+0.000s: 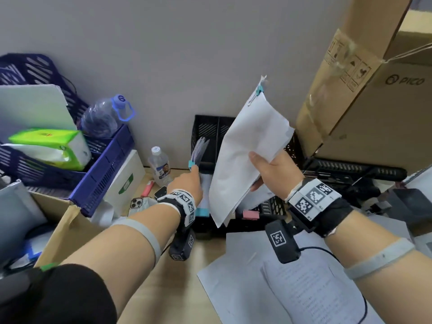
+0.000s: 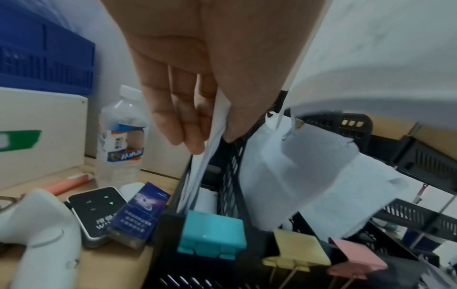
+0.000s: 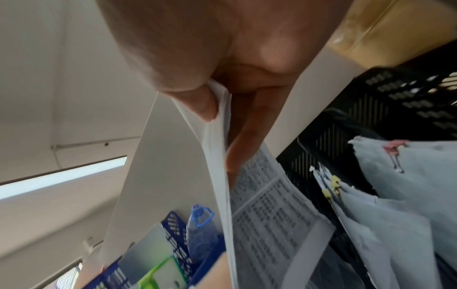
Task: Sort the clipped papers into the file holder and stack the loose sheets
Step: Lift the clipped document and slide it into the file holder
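The right hand pinches a teal-clipped paper bundle, its long axis tilted toward one o'clock, above the black file holder at eleven o'clock. The left hand, nearer the holder, pinches a bundle already standing in its left compartment. Only the left-wrist view shows teal, yellow and pink clips along the holder's front rim.

The file holder is matt black slotted plastic. The held bundle is matt white paper, lightly creased. Left, the crate is blue plastic, the bottle clear and glossy. Right, the box is brown cardboard. The desk looks like smooth pale wood.
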Available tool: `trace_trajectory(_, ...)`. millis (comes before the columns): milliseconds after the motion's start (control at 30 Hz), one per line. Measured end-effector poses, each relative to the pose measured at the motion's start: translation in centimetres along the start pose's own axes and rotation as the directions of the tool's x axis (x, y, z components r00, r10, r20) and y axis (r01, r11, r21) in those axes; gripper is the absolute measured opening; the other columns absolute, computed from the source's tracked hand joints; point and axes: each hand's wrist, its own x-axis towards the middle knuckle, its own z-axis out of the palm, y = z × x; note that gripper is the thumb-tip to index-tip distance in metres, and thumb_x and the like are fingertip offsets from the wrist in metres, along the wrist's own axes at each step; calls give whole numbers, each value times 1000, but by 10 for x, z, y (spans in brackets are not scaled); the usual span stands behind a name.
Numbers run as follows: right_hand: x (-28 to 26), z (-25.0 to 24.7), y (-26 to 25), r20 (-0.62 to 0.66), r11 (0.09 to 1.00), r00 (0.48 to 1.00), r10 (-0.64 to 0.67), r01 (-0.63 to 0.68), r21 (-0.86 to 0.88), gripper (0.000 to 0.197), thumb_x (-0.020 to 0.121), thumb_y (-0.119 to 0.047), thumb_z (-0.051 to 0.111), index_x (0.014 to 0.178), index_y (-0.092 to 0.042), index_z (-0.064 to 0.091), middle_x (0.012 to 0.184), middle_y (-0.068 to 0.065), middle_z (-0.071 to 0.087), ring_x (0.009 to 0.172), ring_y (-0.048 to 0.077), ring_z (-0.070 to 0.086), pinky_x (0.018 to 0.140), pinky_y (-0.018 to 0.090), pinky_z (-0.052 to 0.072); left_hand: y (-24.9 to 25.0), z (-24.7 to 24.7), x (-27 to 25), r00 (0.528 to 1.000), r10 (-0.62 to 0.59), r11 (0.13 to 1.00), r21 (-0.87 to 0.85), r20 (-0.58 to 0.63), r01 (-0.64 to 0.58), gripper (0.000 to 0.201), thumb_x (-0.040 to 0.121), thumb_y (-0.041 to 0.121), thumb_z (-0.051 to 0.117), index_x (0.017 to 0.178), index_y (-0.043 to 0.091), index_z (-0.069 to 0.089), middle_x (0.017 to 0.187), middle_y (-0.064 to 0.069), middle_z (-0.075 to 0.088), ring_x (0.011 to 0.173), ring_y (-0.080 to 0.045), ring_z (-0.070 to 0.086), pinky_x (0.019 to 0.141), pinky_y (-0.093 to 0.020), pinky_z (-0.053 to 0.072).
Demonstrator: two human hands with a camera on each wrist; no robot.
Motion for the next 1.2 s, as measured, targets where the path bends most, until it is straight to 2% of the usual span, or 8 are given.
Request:
trace_trajectory(167, 32, 27, 18, 143, 989, 988, 51, -30, -143, 33, 99, -31, 48, 115, -4, 61, 93, 15, 73, 60, 34, 72, 62, 50, 61, -17, -11, 3, 998, 33, 999, -37, -55, -35, 38, 94, 18, 42, 131, 18, 32, 96, -17, 67, 76, -36, 63, 61, -42, 47)
trace_trajectory(333, 60, 49, 20, 49, 985, 998, 32, -23, -174, 41, 101, -31, 45, 104, 6, 61, 86, 20, 72, 53, 25, 71, 51, 32, 59, -20, -21, -3, 996, 49, 993, -100, -79, -56, 27, 93, 19, 40, 119, 19, 36, 86, -12, 65, 73, -35, 63, 63, -42, 49)
trace_trajectory(433, 70, 66, 26, -47, 972, 999, 15, -25, -232, 40, 96, -34, 47, 93, 2, 64, 82, 17, 71, 66, 32, 71, 62, 37, 59, -20, -22, -4, 994, 52, 990, -124, -93, -64, 19, 93, 20, 40, 112, 19, 40, 81, -11, 64, 69, -34, 62, 64, -42, 52)
trace_trajectory(567, 68, 88, 45, 19, 905, 990, 140, -120, -408, 33, 93, -24, 47, 64, -9, 50, 67, 15, 69, 70, 33, 65, 69, 37, 56, -20, -22, -4, 994, 62, 987, -142, -91, -75, 22, 92, 20, 44, 113, 19, 41, 82, -10, 61, 71, -35, 59, 64, -41, 50)
trace_trajectory(700, 69, 104, 57, 14, 944, 973, 230, -220, -245, 34, 95, -20, 40, 76, 1, 59, 62, 15, 73, 58, 24, 72, 70, 39, 61, -20, -22, -5, 994, 69, 976, -198, -90, -86, 22, 91, 18, 46, 113, 19, 42, 84, -12, 65, 70, -34, 59, 66, -40, 49)
trace_trajectory(900, 57, 120, 68, 251, 924, 919, 305, -223, -309, 31, 97, -14, 37, 95, 5, 61, 87, 23, 73, 78, 34, 74, 71, 49, 61, -17, -21, -7, 993, 84, 962, -253, -81, -102, 25, 91, 20, 50, 115, 18, 43, 83, -8, 61, 71, -31, 58, 65, -36, 47)
trace_trajectory(1100, 29, 112, 88, 326, 928, 897, 298, -193, -317, 27, 99, -18, 42, 110, -14, 66, 97, 10, 72, 80, 24, 74, 75, 42, 62, -11, -13, -18, 986, 138, 942, -296, -92, -160, 26, 90, 26, 54, 111, 22, 39, 83, -7, 64, 82, -34, 65, 76, -45, 56)
trace_trajectory(1200, 9, 99, 106, 329, 918, 875, 354, -259, -299, 26, 98, -14, 43, 107, -14, 67, 95, 11, 73, 75, 24, 74, 73, 39, 61, -2, -3, -33, 968, 212, 858, -450, -131, -248, 29, 90, 36, 58, 107, 29, 36, 74, -1, 65, 68, -27, 67, 68, -46, 58)
